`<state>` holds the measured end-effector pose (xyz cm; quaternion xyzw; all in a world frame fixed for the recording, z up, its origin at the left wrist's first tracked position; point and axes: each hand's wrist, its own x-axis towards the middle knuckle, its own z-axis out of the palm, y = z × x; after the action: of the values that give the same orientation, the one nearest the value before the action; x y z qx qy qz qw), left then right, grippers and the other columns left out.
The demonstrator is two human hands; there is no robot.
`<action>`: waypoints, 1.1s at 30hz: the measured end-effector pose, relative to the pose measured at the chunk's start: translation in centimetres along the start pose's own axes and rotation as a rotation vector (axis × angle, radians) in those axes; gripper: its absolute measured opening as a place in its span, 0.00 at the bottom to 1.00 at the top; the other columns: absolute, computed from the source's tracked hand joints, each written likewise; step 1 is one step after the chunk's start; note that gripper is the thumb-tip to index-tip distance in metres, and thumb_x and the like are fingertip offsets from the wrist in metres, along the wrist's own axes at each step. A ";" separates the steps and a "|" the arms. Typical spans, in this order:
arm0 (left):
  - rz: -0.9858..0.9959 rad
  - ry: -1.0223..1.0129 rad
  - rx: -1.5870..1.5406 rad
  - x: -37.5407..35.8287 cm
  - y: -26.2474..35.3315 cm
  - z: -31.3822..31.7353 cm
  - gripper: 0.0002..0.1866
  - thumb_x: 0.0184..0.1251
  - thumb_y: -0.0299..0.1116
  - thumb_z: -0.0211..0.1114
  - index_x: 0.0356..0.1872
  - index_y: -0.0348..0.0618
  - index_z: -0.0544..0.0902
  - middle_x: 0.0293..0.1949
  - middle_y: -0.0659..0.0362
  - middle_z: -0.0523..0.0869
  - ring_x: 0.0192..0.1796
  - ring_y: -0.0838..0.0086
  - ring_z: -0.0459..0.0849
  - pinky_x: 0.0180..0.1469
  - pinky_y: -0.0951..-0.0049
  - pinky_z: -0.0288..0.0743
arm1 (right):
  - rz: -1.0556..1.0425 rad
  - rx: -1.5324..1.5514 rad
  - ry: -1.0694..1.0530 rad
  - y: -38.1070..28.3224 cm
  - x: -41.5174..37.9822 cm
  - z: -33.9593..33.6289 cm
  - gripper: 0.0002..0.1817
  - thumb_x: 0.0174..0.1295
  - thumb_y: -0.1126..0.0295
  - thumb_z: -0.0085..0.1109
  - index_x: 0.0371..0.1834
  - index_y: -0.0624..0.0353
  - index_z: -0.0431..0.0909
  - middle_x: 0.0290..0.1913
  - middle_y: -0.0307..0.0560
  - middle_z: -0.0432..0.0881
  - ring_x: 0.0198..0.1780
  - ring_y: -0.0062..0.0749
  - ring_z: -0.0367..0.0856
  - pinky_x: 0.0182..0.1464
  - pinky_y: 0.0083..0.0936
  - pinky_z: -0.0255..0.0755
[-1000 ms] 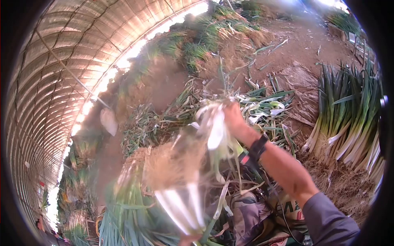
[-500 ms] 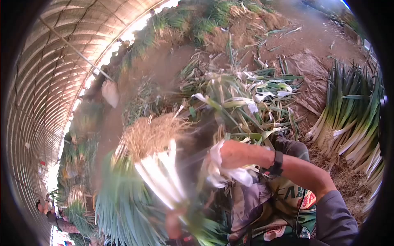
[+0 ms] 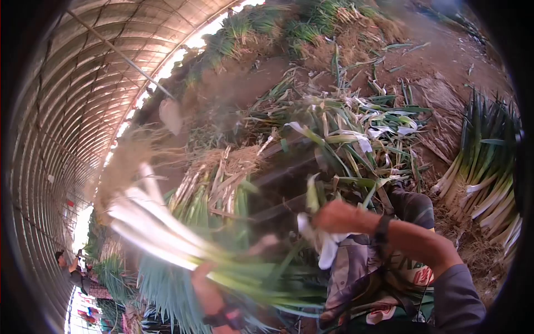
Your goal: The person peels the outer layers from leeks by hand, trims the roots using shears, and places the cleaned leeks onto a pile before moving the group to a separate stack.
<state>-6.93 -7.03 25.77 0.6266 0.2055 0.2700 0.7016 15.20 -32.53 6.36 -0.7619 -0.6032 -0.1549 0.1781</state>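
Observation:
A bunch of leeks (image 3: pixel 161 228) with white stems and brown roots lies across the lower left, blurred by motion. Around its green part my left hand (image 3: pixel 206 281) is wrapped. My right hand (image 3: pixel 336 217) is closed on peeled leaf scraps (image 3: pixel 322 239), white and green, which hang below and left of the fist. More leeks, roots up (image 3: pixel 222 189), lie behind the held bunch, their green leaves spreading toward the bottom.
A heap of stripped leaves (image 3: pixel 356 128) covers the ground ahead. Trimmed leeks (image 3: pixel 484 161) lie at the right. More leek piles (image 3: pixel 328 28) stand far back. Another person (image 3: pixel 72 267) is at the far left, under the arched roof (image 3: pixel 67 111).
My left hand has moved left with the leek bunch, whose roots have swung left. My right hand has shifted a little right and down. The camera view has turned slightly.

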 end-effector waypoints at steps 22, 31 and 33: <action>0.006 -0.018 0.080 -1.8 2.2 1.5 0.40 0.45 0.44 0.76 0.58 0.30 0.72 0.42 0.45 0.82 0.45 0.56 0.83 0.54 0.58 0.79 | -0.114 0.762 0.072 -11.2 9.6 -6.1 0.29 0.57 0.71 0.59 0.64 0.65 0.71 0.42 0.56 0.85 0.33 0.50 0.86 0.37 0.45 0.81; 0.065 -0.089 -0.181 -2.8 1.9 -1.1 0.39 0.44 0.39 0.78 0.59 0.36 0.71 0.46 0.51 0.79 0.47 0.57 0.81 0.57 0.54 0.77 | 0.485 0.645 0.413 3.3 4.9 -5.3 0.08 0.59 0.73 0.60 0.41 0.56 0.83 0.36 0.50 0.87 0.38 0.44 0.88 0.44 0.35 0.82; 0.070 -0.132 -0.218 -2.4 1.2 -3.4 0.39 0.44 0.39 0.77 0.59 0.38 0.71 0.47 0.52 0.79 0.47 0.58 0.81 0.58 0.54 0.76 | 0.471 0.152 0.510 9.7 2.8 -8.6 0.14 0.57 0.75 0.59 0.47 0.56 0.83 0.46 0.49 0.84 0.50 0.45 0.83 0.53 0.40 0.75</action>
<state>-11.04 -5.81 26.42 0.5699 0.1061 0.2731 0.7677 25.12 -36.06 14.47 -0.8013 -0.3570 -0.2494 0.4101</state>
